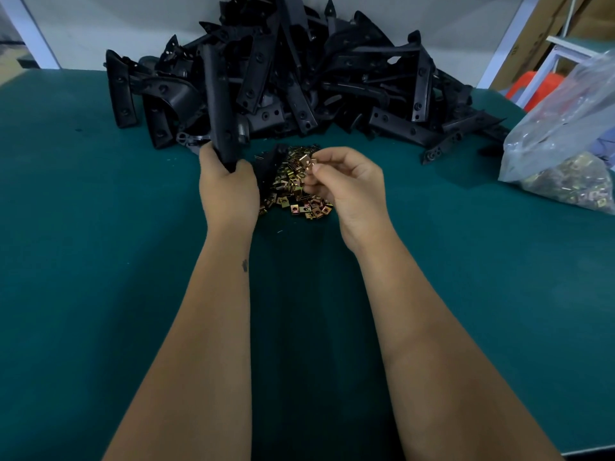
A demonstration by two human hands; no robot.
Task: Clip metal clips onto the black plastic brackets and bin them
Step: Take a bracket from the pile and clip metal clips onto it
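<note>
Both hands raised: left (229,191) grips bracket (220,104), right (349,188) pinches clip (307,162).

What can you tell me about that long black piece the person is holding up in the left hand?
The bracket is a long, narrow strip of matte black plastic, with small round holes along its face. It stands nearly upright, its lower end wrapped in the left hand, its upper part rising in front of the bracket pile. No clip shows on it. The right hand pinches a brass-coloured clip beside it, not touching it.
</note>
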